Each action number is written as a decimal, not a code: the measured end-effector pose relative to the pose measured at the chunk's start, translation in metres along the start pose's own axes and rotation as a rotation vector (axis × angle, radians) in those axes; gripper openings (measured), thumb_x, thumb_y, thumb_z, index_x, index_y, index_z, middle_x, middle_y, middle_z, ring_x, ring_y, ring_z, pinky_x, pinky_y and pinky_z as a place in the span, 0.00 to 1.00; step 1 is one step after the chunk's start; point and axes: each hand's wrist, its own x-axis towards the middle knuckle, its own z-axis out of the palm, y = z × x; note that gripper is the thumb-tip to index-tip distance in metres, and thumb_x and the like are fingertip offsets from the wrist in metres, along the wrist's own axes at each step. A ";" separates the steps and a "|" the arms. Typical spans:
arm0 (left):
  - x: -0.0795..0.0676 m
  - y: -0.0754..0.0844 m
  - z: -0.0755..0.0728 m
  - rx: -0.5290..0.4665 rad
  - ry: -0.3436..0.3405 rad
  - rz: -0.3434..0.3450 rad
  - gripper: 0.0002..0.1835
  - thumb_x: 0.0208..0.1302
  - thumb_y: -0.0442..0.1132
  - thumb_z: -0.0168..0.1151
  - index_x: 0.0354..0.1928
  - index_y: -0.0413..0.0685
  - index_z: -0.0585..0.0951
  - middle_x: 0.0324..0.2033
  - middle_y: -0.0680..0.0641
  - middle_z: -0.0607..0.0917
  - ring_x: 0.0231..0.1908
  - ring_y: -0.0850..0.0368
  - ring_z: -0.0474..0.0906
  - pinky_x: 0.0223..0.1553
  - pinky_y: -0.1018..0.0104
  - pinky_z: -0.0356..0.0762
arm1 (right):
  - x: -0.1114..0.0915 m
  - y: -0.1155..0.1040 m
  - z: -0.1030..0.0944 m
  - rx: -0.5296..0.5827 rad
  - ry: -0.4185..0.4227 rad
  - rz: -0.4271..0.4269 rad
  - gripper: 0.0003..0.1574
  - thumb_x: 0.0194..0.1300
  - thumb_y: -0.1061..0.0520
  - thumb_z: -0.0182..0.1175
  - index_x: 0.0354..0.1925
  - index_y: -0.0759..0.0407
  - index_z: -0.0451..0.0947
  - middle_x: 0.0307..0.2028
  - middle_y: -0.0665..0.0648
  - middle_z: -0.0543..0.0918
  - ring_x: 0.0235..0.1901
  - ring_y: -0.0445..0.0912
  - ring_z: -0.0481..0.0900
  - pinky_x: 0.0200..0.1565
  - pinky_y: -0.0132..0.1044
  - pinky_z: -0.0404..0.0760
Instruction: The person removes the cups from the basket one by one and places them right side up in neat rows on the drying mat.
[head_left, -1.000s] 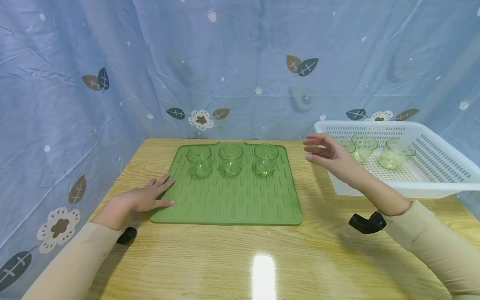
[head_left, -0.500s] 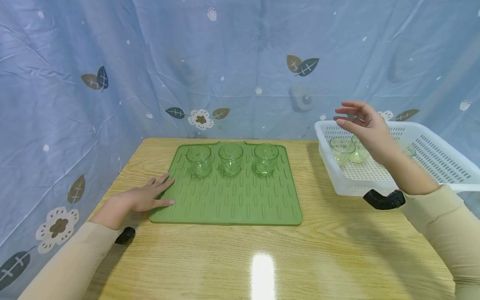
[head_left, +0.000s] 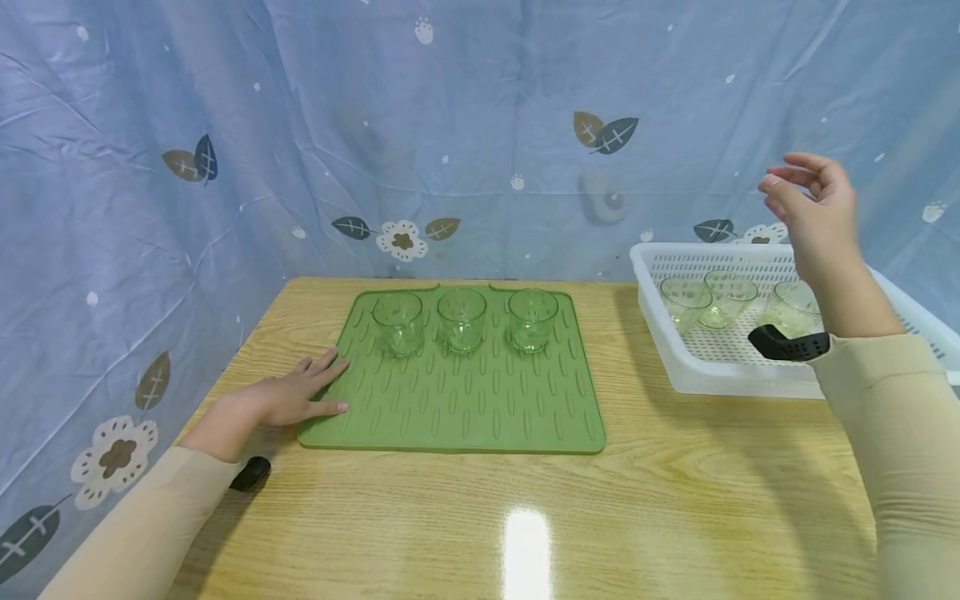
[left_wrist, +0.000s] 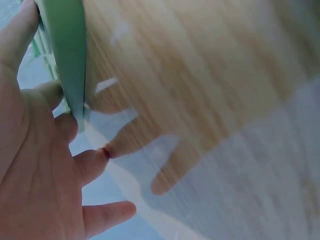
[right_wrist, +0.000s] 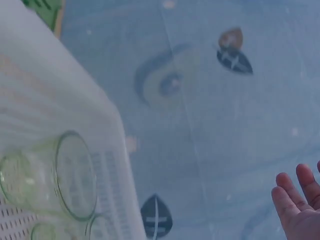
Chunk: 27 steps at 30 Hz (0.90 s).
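Observation:
My left hand (head_left: 288, 396) lies with spread fingers at the left edge of a green drying mat (head_left: 465, 408). In the left wrist view, the fingertips are right at the mat's rim (left_wrist: 70, 55). Three clear green-tinted glasses stand in a row along the mat's back part: a left glass (head_left: 398, 327), a middle glass (head_left: 462, 323) and a right glass (head_left: 532, 323). My right hand (head_left: 821, 212), fingers loosely bent and holding nothing, is raised above a white plastic basket (head_left: 720, 379). Inside it are three similar glasses, among them a leftmost glass (head_left: 684, 307) and a rightmost glass (head_left: 789, 310).
The wooden table (head_left: 450, 517) runs in front of the mat and basket. Behind and to the left hangs a blue patterned curtain (head_left: 465, 125). Black wrist devices sit at both sleeves, the right device (head_left: 787, 343) overlapping the basket's front wall.
My right hand has moved right and up, from beside the basket's left end to above it. The left hand, the mat and its glasses have stayed put.

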 end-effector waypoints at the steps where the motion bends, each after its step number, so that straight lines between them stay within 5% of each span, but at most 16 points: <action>1: 0.000 0.001 0.000 -0.002 0.000 0.000 0.51 0.73 0.67 0.53 0.83 0.43 0.48 0.80 0.34 0.36 0.74 0.22 0.34 0.55 0.14 0.53 | 0.003 0.002 -0.004 -0.022 0.034 0.001 0.25 0.73 0.62 0.62 0.64 0.54 0.69 0.51 0.49 0.75 0.49 0.37 0.78 0.61 0.24 0.72; 4: 0.000 0.001 0.001 -0.001 0.001 0.004 0.50 0.73 0.66 0.53 0.82 0.43 0.48 0.80 0.34 0.37 0.74 0.21 0.35 0.55 0.14 0.54 | 0.009 0.007 -0.016 -0.117 0.118 0.020 0.22 0.75 0.58 0.61 0.63 0.49 0.69 0.50 0.45 0.74 0.48 0.34 0.75 0.60 0.22 0.71; 11: -0.001 0.002 0.001 -0.010 -0.003 0.008 0.50 0.74 0.66 0.54 0.82 0.43 0.48 0.80 0.34 0.36 0.74 0.21 0.34 0.55 0.15 0.55 | 0.018 0.022 -0.048 -0.365 0.228 0.115 0.19 0.75 0.52 0.59 0.61 0.41 0.69 0.47 0.38 0.72 0.44 0.31 0.70 0.40 0.15 0.69; 18: -0.002 0.002 -0.001 -0.012 -0.005 -0.002 0.50 0.73 0.66 0.54 0.83 0.43 0.48 0.80 0.34 0.37 0.74 0.22 0.34 0.56 0.14 0.53 | 0.018 0.037 -0.075 -0.644 0.197 0.234 0.41 0.76 0.39 0.53 0.80 0.46 0.55 0.50 0.30 0.67 0.56 0.32 0.66 0.67 0.32 0.62; 20: -0.003 0.003 -0.001 -0.015 -0.006 -0.004 0.50 0.73 0.66 0.54 0.83 0.43 0.48 0.80 0.34 0.37 0.74 0.22 0.34 0.56 0.14 0.51 | 0.017 0.040 -0.081 -0.713 0.162 0.261 0.47 0.76 0.35 0.51 0.82 0.52 0.50 0.58 0.34 0.66 0.65 0.39 0.65 0.72 0.40 0.60; 22: -0.003 0.003 -0.002 -0.018 -0.006 -0.004 0.50 0.73 0.66 0.54 0.83 0.43 0.48 0.80 0.34 0.37 0.74 0.22 0.33 0.56 0.14 0.51 | 0.015 0.043 -0.086 -0.775 0.114 0.286 0.52 0.75 0.33 0.49 0.82 0.59 0.47 0.69 0.48 0.66 0.73 0.50 0.59 0.74 0.49 0.58; 27: -0.002 0.002 -0.002 -0.017 -0.004 0.000 0.50 0.73 0.66 0.54 0.83 0.44 0.48 0.80 0.35 0.36 0.74 0.22 0.33 0.56 0.14 0.52 | 0.011 0.048 -0.099 -0.914 0.001 0.361 0.60 0.75 0.30 0.44 0.80 0.71 0.37 0.78 0.75 0.44 0.75 0.73 0.47 0.70 0.68 0.55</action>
